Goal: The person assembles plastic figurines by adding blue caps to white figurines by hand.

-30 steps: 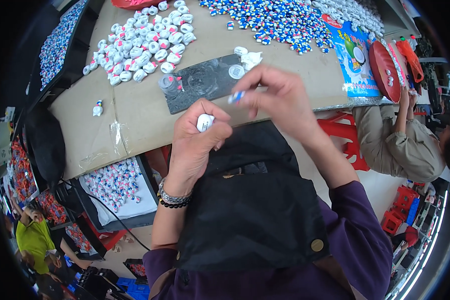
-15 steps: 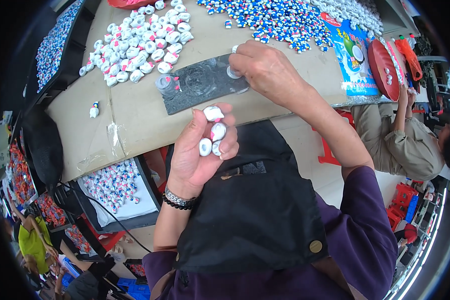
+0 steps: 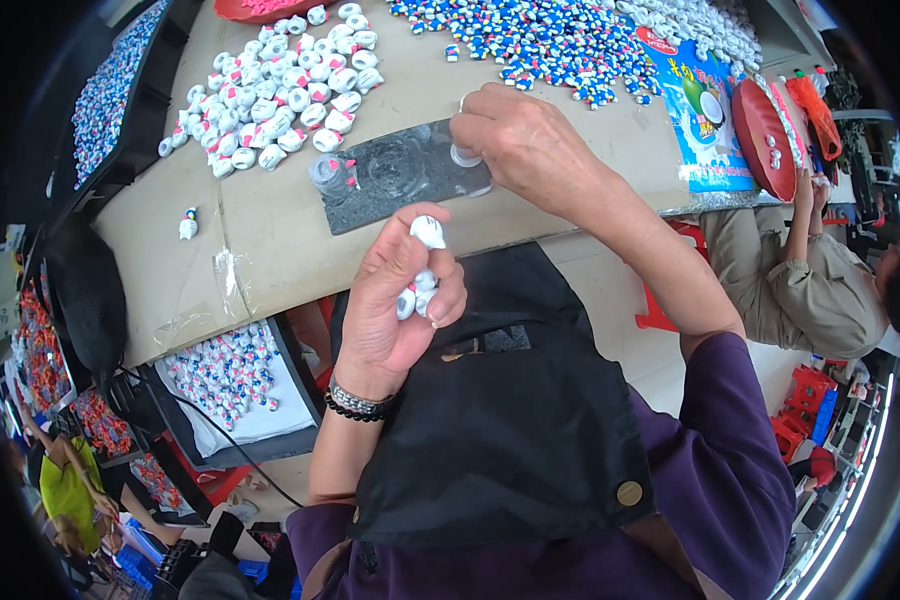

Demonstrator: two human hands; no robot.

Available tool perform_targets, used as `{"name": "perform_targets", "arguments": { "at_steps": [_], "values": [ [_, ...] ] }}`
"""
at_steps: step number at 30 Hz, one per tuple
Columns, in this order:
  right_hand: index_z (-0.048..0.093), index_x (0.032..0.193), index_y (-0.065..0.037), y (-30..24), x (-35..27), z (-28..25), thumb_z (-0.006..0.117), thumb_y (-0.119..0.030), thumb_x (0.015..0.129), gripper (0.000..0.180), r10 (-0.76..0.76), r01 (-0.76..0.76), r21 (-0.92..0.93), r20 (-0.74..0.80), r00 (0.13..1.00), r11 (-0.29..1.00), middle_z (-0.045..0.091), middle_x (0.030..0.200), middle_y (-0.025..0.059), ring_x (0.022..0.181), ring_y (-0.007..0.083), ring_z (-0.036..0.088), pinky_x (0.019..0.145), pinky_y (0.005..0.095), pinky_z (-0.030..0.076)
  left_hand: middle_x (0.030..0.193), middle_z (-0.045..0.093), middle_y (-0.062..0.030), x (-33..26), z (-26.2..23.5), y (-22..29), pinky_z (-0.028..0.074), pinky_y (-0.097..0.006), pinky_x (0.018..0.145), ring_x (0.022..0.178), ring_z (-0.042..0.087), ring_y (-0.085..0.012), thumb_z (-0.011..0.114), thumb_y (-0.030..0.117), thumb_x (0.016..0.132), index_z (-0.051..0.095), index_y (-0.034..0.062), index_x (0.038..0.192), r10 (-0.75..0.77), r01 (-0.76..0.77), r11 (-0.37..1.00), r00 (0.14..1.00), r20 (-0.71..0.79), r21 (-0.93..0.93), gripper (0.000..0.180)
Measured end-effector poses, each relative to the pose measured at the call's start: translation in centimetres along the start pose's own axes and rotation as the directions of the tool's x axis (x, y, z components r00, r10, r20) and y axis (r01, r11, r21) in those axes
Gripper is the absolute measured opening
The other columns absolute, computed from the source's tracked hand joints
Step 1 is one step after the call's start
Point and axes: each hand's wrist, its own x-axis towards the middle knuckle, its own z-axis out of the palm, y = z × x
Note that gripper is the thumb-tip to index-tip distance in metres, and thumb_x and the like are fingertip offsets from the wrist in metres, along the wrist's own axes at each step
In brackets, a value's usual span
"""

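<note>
The left hand (image 3: 395, 300) is curled closed around several small white figurines (image 3: 422, 285), smooth, rounded plastic pieces, one held up between thumb and fingertips and the others nested against the palm, raised above the dark apron (image 3: 490, 420) on the lap. The right hand (image 3: 525, 140) reaches forward over the desk (image 3: 270, 230), its fingers pinched on a small round white piece (image 3: 464, 156) at the right end of a dark, glossy rectangular slab (image 3: 400, 172) that lies flat on the brown cardboard covering. A small clear cup (image 3: 332, 175) stands on the slab's left part. Beyond it sits a loose heap of white rounded figurines with pink dots (image 3: 285, 85), and farther right a wide scatter of blue-and-white painted ones (image 3: 540, 40).
</note>
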Motion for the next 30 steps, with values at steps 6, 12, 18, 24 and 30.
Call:
{"name": "perform_targets", "arguments": {
  "at_steps": [6,12,18,24,30],
  "values": [
    [0.053,0.074,-0.002,0.0,-0.1,-0.1,0.059,0.002,0.070,0.008,0.031,-0.031,0.026,-0.015,0.999,0.999,0.052,0.075,0.0110,0.078,0.0298,0.057,0.063,0.0409,0.047,0.081,0.059,-0.0074,0.3,0.2,-0.3,0.036,-0.025,0.048,0.053,0.049,-0.0121,0.060,0.020,0.093,0.054,0.0040,0.118,0.062,-0.030,0.977,0.987,-0.146,0.212,0.030],
    [0.054,0.074,-0.001,-0.4,-0.3,-0.4,0.060,0.002,0.070,0.008,0.031,-0.031,0.011,0.001,1.000,0.999,0.052,0.074,0.0114,0.079,0.0298,0.057,0.064,0.0410,0.048,0.088,0.063,-0.0076,0.7,-0.1,-0.3,0.038,-0.025,0.051,0.057,0.052,-0.0129,0.056,0.022,0.096,0.053,0.0048,0.120,0.074,-0.034,0.978,0.979,-0.191,0.205,0.030],
    [0.058,0.078,0.000,0.9,-0.8,-0.2,0.065,0.003,0.071,0.010,0.089,-0.078,0.099,-0.111,0.990,0.992,0.057,0.073,0.0096,0.070,0.0253,0.059,0.060,0.0369,0.047,0.092,0.063,-0.0073,1.1,-0.3,-0.8,0.039,-0.025,0.053,0.059,0.052,-0.0128,0.054,0.026,0.098,0.051,0.0073,0.119,0.109,-0.082,0.982,0.982,-0.151,0.173,0.028],
    [0.066,0.087,0.002,-0.8,-1.2,-1.8,0.069,0.000,0.081,0.007,0.662,-0.503,0.814,0.208,0.720,0.291,0.065,0.074,0.0056,0.059,0.0087,0.055,0.054,0.0240,0.045,0.092,0.063,-0.0060,1.9,0.6,-1.0,0.038,-0.022,0.053,0.060,0.050,-0.0096,0.062,0.023,0.093,0.053,0.0044,0.115,0.297,-0.211,0.893,0.940,-0.168,0.397,0.031],
    [0.066,0.087,0.003,-5.0,-2.1,-1.9,0.069,0.004,0.080,0.008,0.588,-0.340,0.914,0.153,0.794,0.221,0.065,0.085,0.0069,0.066,0.0078,0.057,0.055,0.0211,0.045,0.089,0.063,-0.0052,2.1,0.3,-1.4,0.038,-0.021,0.053,0.060,0.050,-0.0083,0.065,0.020,0.092,0.056,-0.0001,0.109,0.479,-0.319,0.700,0.874,-0.089,0.639,0.028]
  ]
}}
